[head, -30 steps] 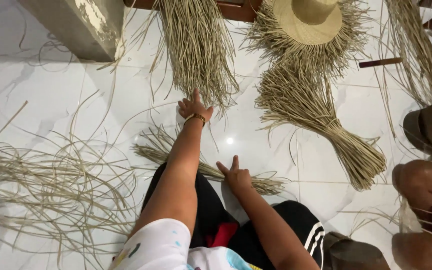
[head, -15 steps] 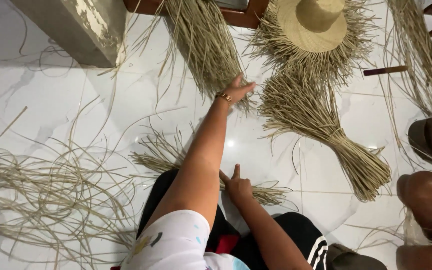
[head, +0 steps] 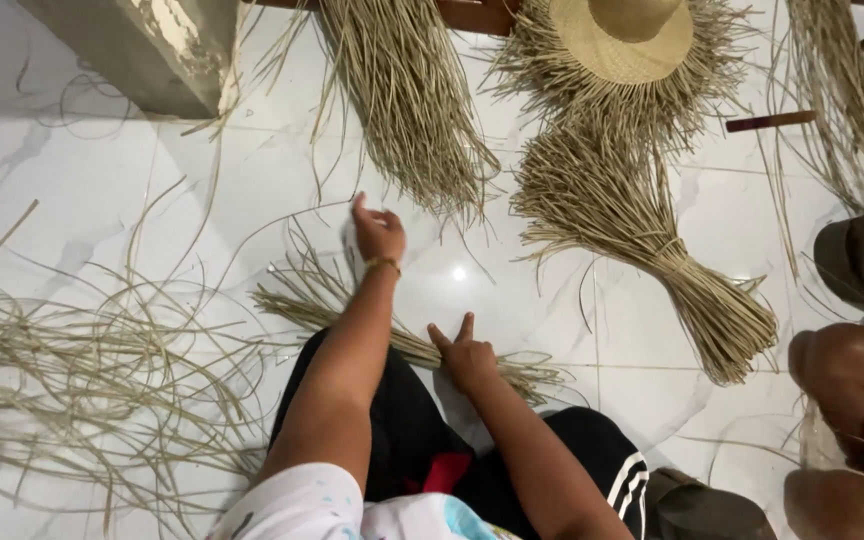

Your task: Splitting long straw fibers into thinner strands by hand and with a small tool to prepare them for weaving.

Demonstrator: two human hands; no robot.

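Note:
I sit on a white marble floor (head: pixel 102 170) among dried straw. My left hand (head: pixel 378 232), with a gold bracelet on the wrist, hovers just below a long loose sheaf of straw (head: pixel 407 100). Its fingers are curled, and a thin straw strand (head: pixel 282 222) arcs away from the fingertips to the left. My right hand (head: pixel 467 357) rests on a small flat bundle of straw (head: pixel 302 300) that lies across the floor in front of my knees. Two of its fingers point forward and hold nothing.
A tied broom-like straw bundle (head: pixel 652 240) lies at centre right below a fringed straw hat (head: pixel 622 35). A tangle of loose strands (head: pixel 82 370) spreads at the left. A grey block (head: pixel 142 45) stands at top left. Another person's knees (head: pixel 852 370) are at the right edge.
My left hand reached up to the long sheaf, then drew back down and to the left. My right hand stayed on the small bundle.

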